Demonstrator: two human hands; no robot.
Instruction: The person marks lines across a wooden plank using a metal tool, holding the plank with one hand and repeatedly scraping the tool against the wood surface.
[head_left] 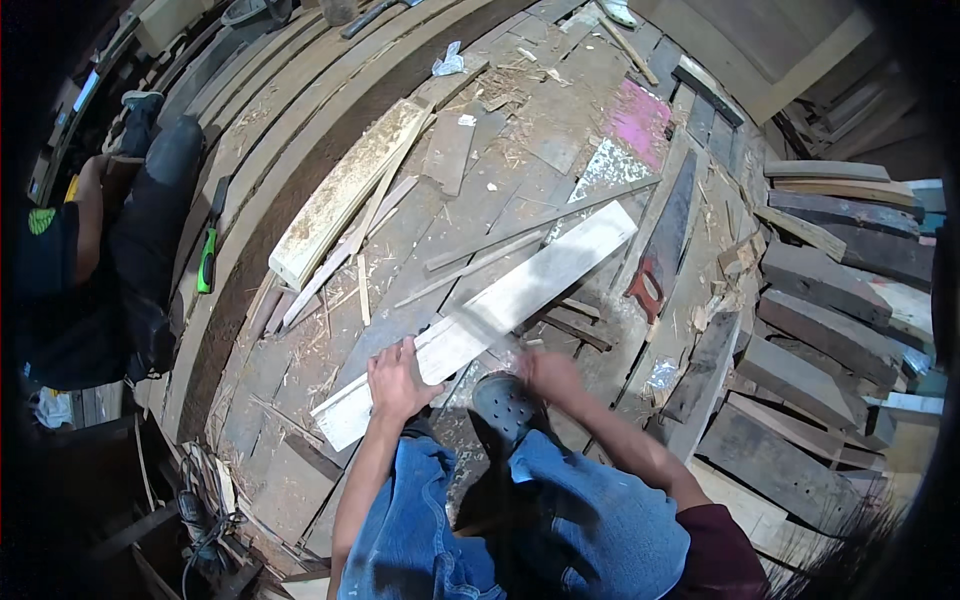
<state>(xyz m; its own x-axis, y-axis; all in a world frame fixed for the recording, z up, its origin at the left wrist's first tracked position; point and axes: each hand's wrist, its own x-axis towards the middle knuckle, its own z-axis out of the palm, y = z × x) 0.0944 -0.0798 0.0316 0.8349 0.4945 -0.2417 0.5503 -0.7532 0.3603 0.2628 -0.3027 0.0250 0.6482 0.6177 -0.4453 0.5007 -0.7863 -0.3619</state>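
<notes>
A long pale wooden board (pixel 540 265) lies slantwise in front of me, its near end at the lower left. My left hand (pixel 397 382) grips it near that end, fingers over its face and thumb spread along the near edge. My right hand (pixel 551 377) is closed like a fist beside the board's near edge, above my dark clog (pixel 503 405). A thin blurred streak (pixel 484 328) runs from that hand across the board; motion smears it, so I cannot make out the tool. My knees in blue jeans (pixel 590 505) are bent close below.
A handsaw (pixel 655 265) with a red-brown handle lies to the right. Left are a thick shavings-covered plank (pixel 345 195) and a green-handled tool (pixel 208 250). Cut wood pieces (pixel 815 375) are stacked at the right. Another person (pixel 120 240) sits at the far left.
</notes>
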